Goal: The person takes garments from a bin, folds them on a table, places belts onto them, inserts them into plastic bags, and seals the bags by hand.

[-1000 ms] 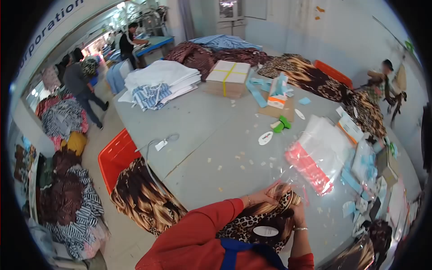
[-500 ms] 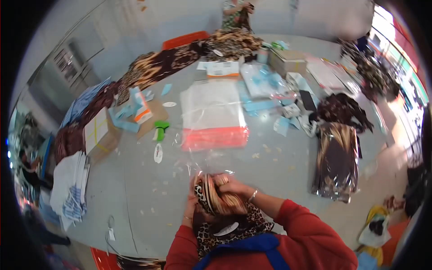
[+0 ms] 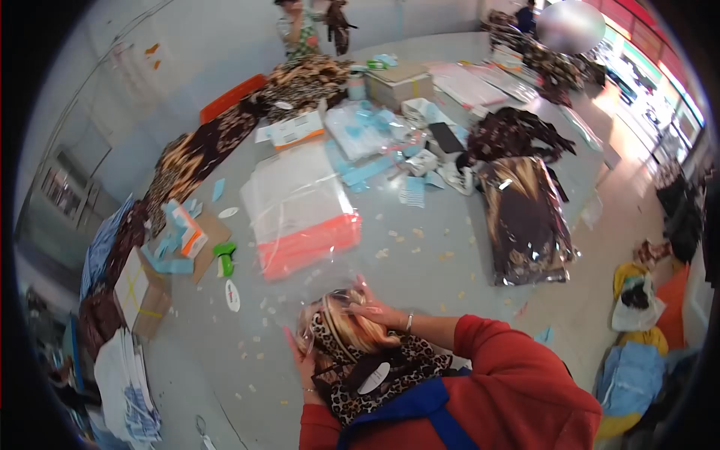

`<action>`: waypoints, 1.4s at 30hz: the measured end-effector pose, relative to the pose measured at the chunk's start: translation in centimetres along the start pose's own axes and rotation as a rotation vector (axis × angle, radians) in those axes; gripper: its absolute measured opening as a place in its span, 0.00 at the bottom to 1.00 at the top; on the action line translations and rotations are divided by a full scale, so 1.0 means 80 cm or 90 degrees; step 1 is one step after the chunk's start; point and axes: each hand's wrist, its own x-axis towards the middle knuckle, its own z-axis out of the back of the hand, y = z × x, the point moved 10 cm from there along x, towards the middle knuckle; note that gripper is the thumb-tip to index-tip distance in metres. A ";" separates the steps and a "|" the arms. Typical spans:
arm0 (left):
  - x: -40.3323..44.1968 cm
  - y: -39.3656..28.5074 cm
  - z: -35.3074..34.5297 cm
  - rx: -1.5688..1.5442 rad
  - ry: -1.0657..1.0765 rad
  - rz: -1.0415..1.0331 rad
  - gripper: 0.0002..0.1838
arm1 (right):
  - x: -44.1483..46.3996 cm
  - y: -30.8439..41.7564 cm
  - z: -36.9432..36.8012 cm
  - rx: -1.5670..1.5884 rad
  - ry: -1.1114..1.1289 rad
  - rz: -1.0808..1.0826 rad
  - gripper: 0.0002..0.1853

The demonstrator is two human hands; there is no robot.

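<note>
A leopard-print garment (image 3: 352, 330) with brown and cream stripes is bunched up at the table's near edge, in front of my body. Clear plastic film (image 3: 319, 300) shines around its far end, apparently a bag. My left hand (image 3: 302, 364) grips the garment and film from the left side. Across the top right of the fabric, my right hand (image 3: 381, 311) presses and holds, thumb and fingers partly hidden by film. A white oval tag (image 3: 373, 378) lies on the garment's dark part, close to the blue apron (image 3: 405, 409).
A stack of clear bags with pink edges (image 3: 311, 244) lies just beyond my hands. To the right is a bagged brown garment (image 3: 525, 225). A green tape cutter (image 3: 224, 255), a carton (image 3: 142, 289) and folded white cloths (image 3: 127, 382) sit left. One person (image 3: 300, 30) stands across the table.
My view has turned to the right. The garment's far end now sits under the clear film, and my right hand has opened from a tighter bunching grip to lie flatter over it.
</note>
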 end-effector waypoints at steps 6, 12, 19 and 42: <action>-0.012 -0.008 0.017 0.160 0.043 -0.112 0.38 | -0.045 0.020 -0.024 -0.049 0.258 -0.118 0.54; -0.006 0.019 0.026 0.127 0.075 0.051 0.31 | -0.036 0.041 -0.014 0.150 0.112 -0.110 0.58; -0.009 0.036 0.091 0.197 0.011 0.053 0.20 | -0.063 0.004 -0.006 -0.200 0.057 -0.235 0.49; -0.068 -0.031 0.005 0.241 0.123 -0.013 0.45 | -0.089 0.252 0.546 0.260 -0.616 -0.103 0.12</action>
